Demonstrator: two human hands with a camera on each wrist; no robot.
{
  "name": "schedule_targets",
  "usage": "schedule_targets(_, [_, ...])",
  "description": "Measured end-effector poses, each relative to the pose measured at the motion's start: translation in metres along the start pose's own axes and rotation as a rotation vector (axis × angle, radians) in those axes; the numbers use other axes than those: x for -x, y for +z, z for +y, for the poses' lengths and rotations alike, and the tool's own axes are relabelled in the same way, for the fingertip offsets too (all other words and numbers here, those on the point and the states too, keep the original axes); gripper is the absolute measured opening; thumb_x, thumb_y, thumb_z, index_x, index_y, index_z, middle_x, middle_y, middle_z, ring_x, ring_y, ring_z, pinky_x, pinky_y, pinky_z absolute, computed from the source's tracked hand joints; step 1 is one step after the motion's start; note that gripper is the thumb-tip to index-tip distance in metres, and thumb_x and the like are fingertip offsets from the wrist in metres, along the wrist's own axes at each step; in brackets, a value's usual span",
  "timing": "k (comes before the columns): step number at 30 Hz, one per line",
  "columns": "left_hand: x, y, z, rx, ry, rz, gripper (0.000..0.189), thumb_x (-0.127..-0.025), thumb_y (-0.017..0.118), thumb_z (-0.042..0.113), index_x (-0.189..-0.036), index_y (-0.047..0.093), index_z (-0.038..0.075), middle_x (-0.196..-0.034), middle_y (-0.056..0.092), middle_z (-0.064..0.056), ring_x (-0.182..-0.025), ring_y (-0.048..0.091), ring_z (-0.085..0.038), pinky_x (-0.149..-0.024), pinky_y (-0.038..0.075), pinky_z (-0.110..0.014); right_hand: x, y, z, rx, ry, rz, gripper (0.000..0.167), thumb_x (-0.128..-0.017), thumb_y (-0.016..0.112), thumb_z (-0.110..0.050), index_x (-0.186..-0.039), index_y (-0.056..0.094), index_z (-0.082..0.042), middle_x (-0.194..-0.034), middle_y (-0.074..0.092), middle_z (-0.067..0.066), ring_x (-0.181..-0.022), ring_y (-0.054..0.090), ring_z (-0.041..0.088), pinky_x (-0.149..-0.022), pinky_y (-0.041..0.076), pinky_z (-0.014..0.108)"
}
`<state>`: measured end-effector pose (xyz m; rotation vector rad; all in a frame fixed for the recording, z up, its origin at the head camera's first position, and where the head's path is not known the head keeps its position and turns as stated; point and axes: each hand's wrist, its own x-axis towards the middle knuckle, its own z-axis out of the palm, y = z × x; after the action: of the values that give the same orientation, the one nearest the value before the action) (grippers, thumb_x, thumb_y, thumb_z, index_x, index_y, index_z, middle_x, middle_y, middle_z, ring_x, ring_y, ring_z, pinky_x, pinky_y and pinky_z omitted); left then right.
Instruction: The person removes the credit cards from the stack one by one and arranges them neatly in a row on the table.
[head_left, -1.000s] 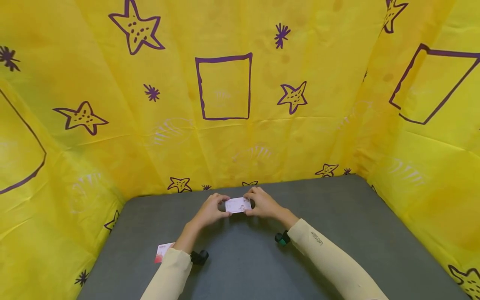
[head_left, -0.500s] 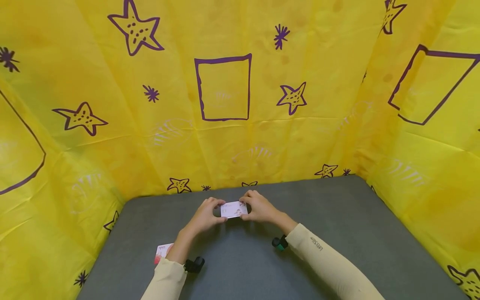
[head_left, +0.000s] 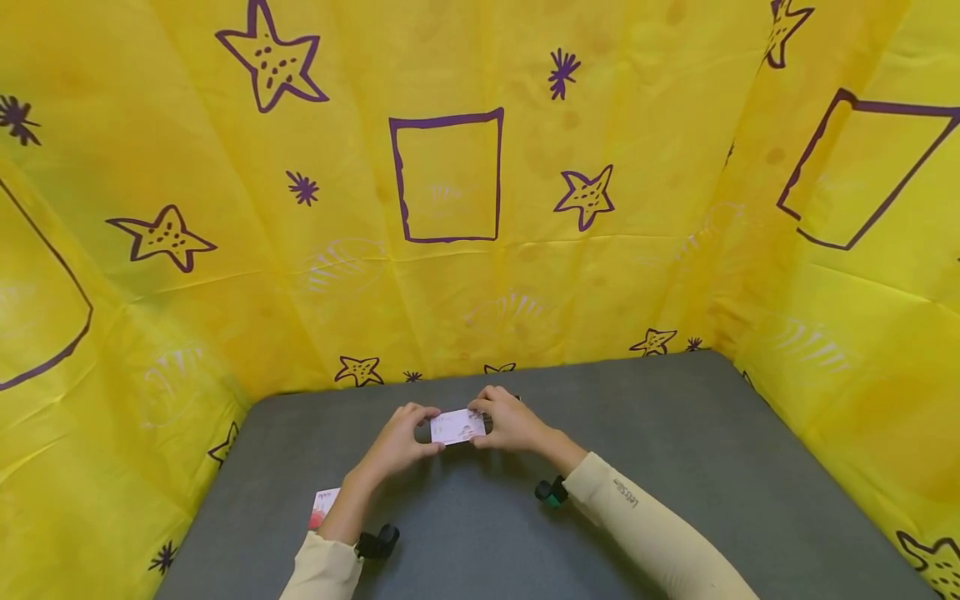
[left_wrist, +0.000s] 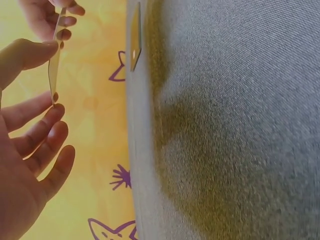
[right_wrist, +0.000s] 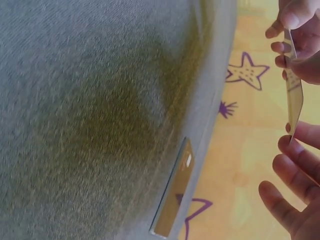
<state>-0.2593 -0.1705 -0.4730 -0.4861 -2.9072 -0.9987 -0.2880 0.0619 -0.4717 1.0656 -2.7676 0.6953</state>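
Note:
A white card (head_left: 457, 427) with a faint print hangs above the grey table, pinched at both short ends. My left hand (head_left: 397, 437) grips its left end between thumb and fingers. At the other end, my right hand (head_left: 512, 422) pinches it the same way. Both wrist views show the card nearly edge-on, apart from the tabletop. A second card (head_left: 322, 507), white with pink-red, lies on the table by my left forearm, which covers part of it. Near the far edge lies a flat, glossy rectangular piece (right_wrist: 172, 195), mostly hidden behind my right hand in the head view.
The grey table (head_left: 645, 483) runs back to a yellow curtain (head_left: 450, 292) with purple stars, which also closes off both sides. A dark wrist strap with a camera (head_left: 378, 542) sits on my left wrist, another (head_left: 552, 492) on my right.
Both hands have moved left and towards me, carrying the white card with them. A dark edge of the piece behind my right hand has come into view.

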Motion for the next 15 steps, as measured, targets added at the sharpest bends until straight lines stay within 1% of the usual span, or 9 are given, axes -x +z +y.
schedule_targets(5, [0.006,-0.003,-0.002,-0.008,-0.012,0.002,0.05,-0.074,0.083,0.021,-0.12,0.066,0.009,-0.11,0.06,-0.006,-0.103,0.054,-0.023,-0.087,0.046,-0.041,0.0,0.004,-0.005,-0.008,-0.013,-0.007,0.047,-0.078,0.078,-0.031,-0.118,0.067,-0.009,-0.108,0.057,0.004,-0.096,0.05,0.016,-0.078,0.044,0.028])
schedule_targets(11, [0.012,-0.004,-0.006,-0.011,-0.01,-0.001,0.048,-0.074,0.084,0.02,-0.117,0.066,0.008,-0.109,0.06,-0.007,-0.103,0.054,-0.024,-0.086,0.046,-0.042,-0.001,0.011,-0.009,-0.015,-0.012,-0.015,0.048,-0.078,0.078,-0.032,-0.119,0.067,-0.01,-0.107,0.057,0.003,-0.094,0.049,0.015,-0.077,0.043,0.025])
schedule_targets(15, [0.016,-0.005,-0.01,-0.019,-0.008,0.002,0.048,-0.073,0.084,0.021,-0.116,0.067,0.008,-0.108,0.061,-0.006,-0.102,0.054,-0.025,-0.086,0.045,-0.041,-0.001,0.016,-0.013,-0.034,-0.011,-0.014,0.047,-0.078,0.078,-0.032,-0.118,0.067,-0.009,-0.107,0.057,0.003,-0.095,0.051,0.015,-0.078,0.044,0.026])
